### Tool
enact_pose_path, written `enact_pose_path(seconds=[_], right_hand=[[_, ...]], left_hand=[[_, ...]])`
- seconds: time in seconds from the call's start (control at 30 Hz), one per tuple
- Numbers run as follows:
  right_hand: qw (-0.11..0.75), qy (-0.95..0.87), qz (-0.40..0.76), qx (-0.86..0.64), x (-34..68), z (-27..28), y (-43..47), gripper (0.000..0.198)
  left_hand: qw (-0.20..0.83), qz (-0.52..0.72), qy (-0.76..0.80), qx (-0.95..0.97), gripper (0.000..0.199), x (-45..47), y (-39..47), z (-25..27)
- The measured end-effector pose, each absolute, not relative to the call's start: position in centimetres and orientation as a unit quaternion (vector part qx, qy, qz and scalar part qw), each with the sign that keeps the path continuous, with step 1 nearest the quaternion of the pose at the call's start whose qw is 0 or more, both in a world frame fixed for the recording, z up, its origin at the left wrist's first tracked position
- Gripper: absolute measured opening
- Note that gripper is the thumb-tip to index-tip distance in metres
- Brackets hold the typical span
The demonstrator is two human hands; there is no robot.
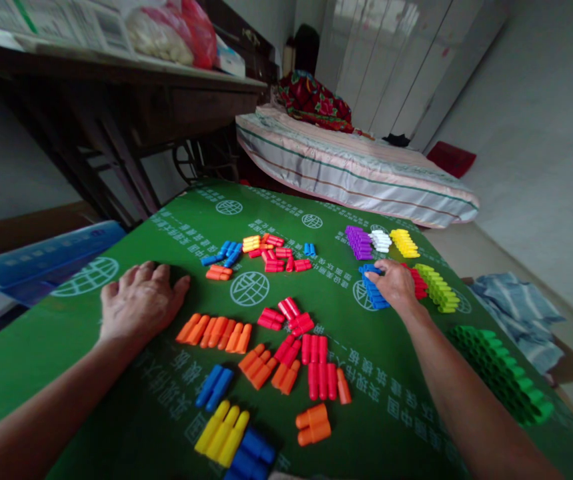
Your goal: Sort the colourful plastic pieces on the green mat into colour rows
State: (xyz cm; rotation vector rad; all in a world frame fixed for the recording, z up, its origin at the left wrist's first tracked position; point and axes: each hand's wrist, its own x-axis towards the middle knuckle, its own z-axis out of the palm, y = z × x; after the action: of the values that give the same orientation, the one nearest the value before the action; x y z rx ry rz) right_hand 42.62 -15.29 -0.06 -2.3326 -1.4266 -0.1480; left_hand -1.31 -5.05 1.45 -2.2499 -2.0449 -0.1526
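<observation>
My left hand [139,301] rests flat on the green board at the left, fingers spread, holding nothing. Over at the right, my right hand [395,283] has its thumb and fingers closed on the edge of a stack of blue plastic tube pieces [375,293]. Beside that stack, partly behind my wrist, is a red stack [419,281], then a lime-green one [437,290]. Purple [359,242], white [380,241] and yellow [405,243] stacks stand just beyond. Closer to my left hand lies a row of orange pieces [215,333].
Loose red pieces [315,348], yellow pieces [223,433] and blue pieces [215,387] lie in front of me. More mixed pieces [273,255] are farther back. A large green stack [501,373] sits by the right edge. Beyond the board are a bed [356,167] and a dark wooden table [181,100].
</observation>
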Motion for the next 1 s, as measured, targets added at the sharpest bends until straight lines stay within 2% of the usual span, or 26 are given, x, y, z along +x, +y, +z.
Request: enact_pose_path(seconds=[0.47,0.67,0.8,1.0], right_hand=[[0.181,-0.499,-0.075,-0.844,42.5,0.7,-15.4,0.034],[0.207,-0.547,-0.101,-0.805,40.9,1.4,-14.9,0.024],[0.195,-0.636,-0.064,-0.744,38.2,2.3,-12.8,0.024],[0.123,-0.725,0.03,-0.677,34.0,3.4,-6.6,0.044]], left_hand=[[0.041,-0.063,-0.671,-0.737,0.061,-1.1,-5.3,1.7],[0.033,-0.057,-0.677,-0.733,0.059,-0.9,-5.5,1.9],[0.039,-0.058,-0.67,-0.739,0.06,-1.0,-5.5,1.8],[0.05,-0.057,-0.667,-0.741,0.06,-1.2,-5.5,1.6]])
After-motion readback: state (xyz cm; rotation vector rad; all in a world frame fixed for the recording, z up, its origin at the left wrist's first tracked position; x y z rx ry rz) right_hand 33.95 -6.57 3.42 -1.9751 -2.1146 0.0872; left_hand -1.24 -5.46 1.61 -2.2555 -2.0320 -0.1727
